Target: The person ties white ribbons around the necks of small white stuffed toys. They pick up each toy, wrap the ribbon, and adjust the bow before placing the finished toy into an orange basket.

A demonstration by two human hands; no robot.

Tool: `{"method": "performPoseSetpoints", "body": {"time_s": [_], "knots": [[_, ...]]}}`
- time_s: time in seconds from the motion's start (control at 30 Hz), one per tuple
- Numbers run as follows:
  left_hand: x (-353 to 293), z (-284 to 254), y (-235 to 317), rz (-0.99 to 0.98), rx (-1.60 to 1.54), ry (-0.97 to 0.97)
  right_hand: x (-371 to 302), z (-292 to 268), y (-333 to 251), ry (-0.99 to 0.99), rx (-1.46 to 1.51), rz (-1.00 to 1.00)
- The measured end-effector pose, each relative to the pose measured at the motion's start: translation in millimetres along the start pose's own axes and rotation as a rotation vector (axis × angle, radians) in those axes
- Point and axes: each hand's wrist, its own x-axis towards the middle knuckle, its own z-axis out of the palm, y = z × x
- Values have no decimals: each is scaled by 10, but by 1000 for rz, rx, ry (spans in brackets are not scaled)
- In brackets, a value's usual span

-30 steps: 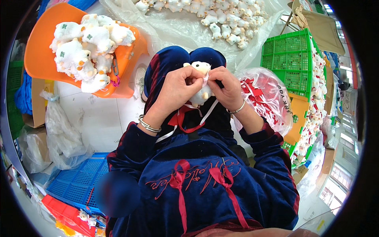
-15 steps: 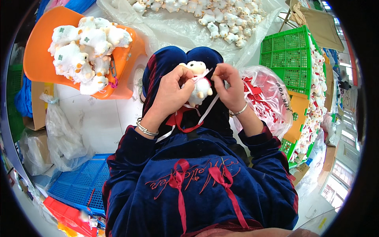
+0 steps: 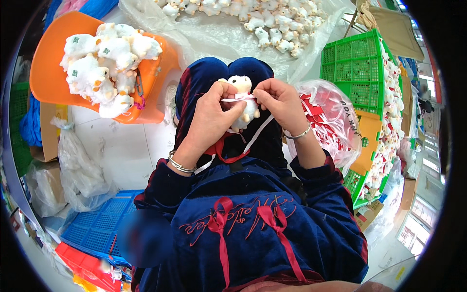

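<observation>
1. The left grip (image 3: 212, 111) was clamped on the white toy (image 3: 250, 109), thumb across its body and forefinger beside its head. This hold appeared meant to stop it turning.
2. The right grip (image 3: 281, 103) had thumb and forefinger together on the white ribbon (image 3: 244, 97) at the toy's neck. The side-on pinch was judged suited to drawing the ribbon outward against the left grip.
3. The toy was between the grips, above the lap (image 3: 202, 80), head pointing away from the wearer. That attitude left its neck accessible to both grips.
4. Below the grips, a red strip (image 3: 228, 158) with white ties lay on the lap. Any join to the toy could not be determined.
5. Just right of the right grip stood a clear bag (image 3: 323, 121) of red pieces, presumably for a short reach.
6. Left of the left grip, well apart, an orange chair (image 3: 52, 63) bore heaped toys (image 3: 90, 73), likely to keep them off the floor.
7. Beyond both grips, a plastic sheet (image 3: 209, 53) lay under a larger pile (image 3: 287, 24), probably against dirt.
8. Farther right of the right grip, a green crate (image 3: 346, 70) stood beside toys with red trim (image 3: 389, 114).
</observation>
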Motion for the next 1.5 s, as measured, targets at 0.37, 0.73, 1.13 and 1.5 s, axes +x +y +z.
{"method": "performPoseSetpoints", "body": {"time_s": [0.37,0.73,1.13,1.5], "knots": [[15,6,-152,6,-43,13,-79,-84,74,-42,42,63],[37,-31,-130,-95,-163,21,-55,6,97,2,-138,-23],[42,-8,-61,-71,-96,-34,-109,119,-324,21,-474,-71],[15,-96,-65,-154,35,-3,-45,197,-115,-37,147,142]]}}
